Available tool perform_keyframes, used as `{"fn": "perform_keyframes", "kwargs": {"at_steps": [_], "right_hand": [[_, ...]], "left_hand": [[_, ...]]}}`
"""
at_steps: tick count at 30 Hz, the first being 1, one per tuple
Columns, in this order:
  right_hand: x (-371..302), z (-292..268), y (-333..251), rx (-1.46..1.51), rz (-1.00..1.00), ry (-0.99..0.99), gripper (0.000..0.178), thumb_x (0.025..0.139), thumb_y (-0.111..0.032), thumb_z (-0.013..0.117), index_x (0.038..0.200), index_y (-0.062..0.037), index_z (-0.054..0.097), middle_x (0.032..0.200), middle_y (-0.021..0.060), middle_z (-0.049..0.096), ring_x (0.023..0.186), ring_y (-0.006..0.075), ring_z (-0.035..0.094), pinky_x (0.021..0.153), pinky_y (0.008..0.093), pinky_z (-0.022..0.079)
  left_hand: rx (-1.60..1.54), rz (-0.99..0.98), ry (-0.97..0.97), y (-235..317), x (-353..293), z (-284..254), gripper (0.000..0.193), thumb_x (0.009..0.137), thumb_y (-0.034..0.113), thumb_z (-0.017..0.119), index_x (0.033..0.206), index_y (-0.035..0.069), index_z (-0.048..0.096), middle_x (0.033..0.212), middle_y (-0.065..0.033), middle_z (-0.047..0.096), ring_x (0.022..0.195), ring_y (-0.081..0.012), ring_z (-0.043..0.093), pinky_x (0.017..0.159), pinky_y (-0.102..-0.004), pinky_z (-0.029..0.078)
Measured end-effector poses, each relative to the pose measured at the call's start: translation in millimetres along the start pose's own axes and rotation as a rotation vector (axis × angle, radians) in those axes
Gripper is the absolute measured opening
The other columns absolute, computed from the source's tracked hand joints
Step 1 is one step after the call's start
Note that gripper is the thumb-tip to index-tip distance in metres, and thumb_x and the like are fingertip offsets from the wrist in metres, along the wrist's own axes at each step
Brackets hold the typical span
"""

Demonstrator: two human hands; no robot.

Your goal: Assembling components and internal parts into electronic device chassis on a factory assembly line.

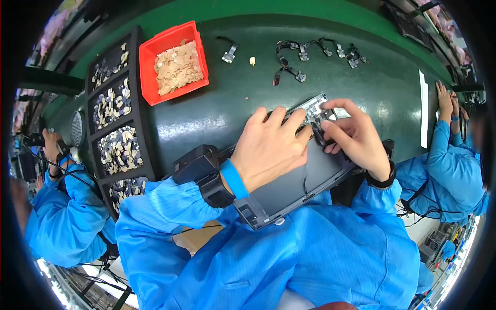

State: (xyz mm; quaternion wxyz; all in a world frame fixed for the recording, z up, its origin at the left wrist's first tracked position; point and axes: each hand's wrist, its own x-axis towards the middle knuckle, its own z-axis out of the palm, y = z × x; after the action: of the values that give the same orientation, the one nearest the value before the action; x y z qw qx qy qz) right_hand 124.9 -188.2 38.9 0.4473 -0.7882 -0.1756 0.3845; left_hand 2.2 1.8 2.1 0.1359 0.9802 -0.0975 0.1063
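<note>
Your left hand (271, 147) covers the panel (276, 191), your right hand (355, 135) touches a black part (319, 135); neither grip is discernible. Probably fitting: align before pressing.

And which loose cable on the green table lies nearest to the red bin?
The lone cable right of the bin; the other cables lie farther right.

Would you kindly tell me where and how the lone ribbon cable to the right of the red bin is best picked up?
The ribbon cable is probably best pinched by the edges of the small board at its near end, from above: that end looks stiffer, while the ribbon is thin and curves away.
</note>
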Motion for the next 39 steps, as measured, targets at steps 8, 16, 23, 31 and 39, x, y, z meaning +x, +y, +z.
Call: {"fn": "perform_keyframes", "kwargs": {"at_steps": [8, 16, 23, 31, 39], "right_hand": [[-12, -18, 23, 0.262, -0.135, 0.054, 0.026, 0.102, -0.009, 0.063, 0.125, 0.0018, 0.059, 0.091, 0.0070, 0.072, 0.071, 0.0099, 0.069, 0.061, 0.0228, 0.058], [-20, -43, 46, 0.262, -0.162, 0.281, 0.036, 0.104, -0.018, 0.061, 0.134, 0.0002, 0.054, 0.098, 0.0110, 0.073, 0.080, 0.0138, 0.070, 0.066, 0.0267, 0.059], [-17, -38, 75, 0.289, -0.115, 0.269, 0.033, 0.104, -0.017, 0.061, 0.131, 0.0022, 0.057, 0.101, 0.0095, 0.072, 0.085, 0.0128, 0.069, 0.071, 0.0261, 0.059], [-16, -38, 77, 0.305, -0.099, 0.268, 0.030, 0.104, -0.015, 0.060, 0.127, 0.0033, 0.060, 0.099, 0.0076, 0.071, 0.083, 0.0111, 0.068, 0.071, 0.0255, 0.059], [-14, -34, 77, 0.316, -0.100, 0.279, 0.028, 0.104, -0.014, 0.059, 0.126, 0.0035, 0.061, 0.097, 0.0074, 0.070, 0.081, 0.0101, 0.067, 0.069, 0.0250, 0.059]], "left_hand": [[-0.525, 0.063, 0.165, 16, 26, -1, 0.026, 0.080, 0.026, 0.080, 0.100, 0.012, 0.070, 0.099, -0.0058, 0.072, 0.090, -0.0270, 0.069, 0.078, -0.0387, 0.050], [-0.416, 0.220, 0.080, 18, 40, 14, 0.018, 0.084, 0.016, 0.074, 0.098, 0.004, 0.074, 0.098, -0.0079, 0.074, 0.089, -0.0266, 0.070, 0.082, -0.0388, 0.055], [-0.279, 0.327, 0.091, 21, 41, 24, 0.020, 0.080, 0.014, 0.077, 0.097, 0.004, 0.074, 0.097, -0.0057, 0.072, 0.090, -0.0227, 0.068, 0.079, -0.0366, 0.054], [-0.323, 0.325, 0.177, 23, 42, 25, 0.022, 0.079, 0.012, 0.078, 0.099, 0.004, 0.075, 0.097, -0.0044, 0.072, 0.088, -0.0223, 0.067, 0.075, -0.0359, 0.053], [-0.285, 0.313, 0.135, 21, 40, 27, 0.021, 0.077, 0.012, 0.079, 0.096, 0.005, 0.073, 0.097, -0.0038, 0.071, 0.089, -0.0219, 0.066, 0.076, -0.0359, 0.053]]}}
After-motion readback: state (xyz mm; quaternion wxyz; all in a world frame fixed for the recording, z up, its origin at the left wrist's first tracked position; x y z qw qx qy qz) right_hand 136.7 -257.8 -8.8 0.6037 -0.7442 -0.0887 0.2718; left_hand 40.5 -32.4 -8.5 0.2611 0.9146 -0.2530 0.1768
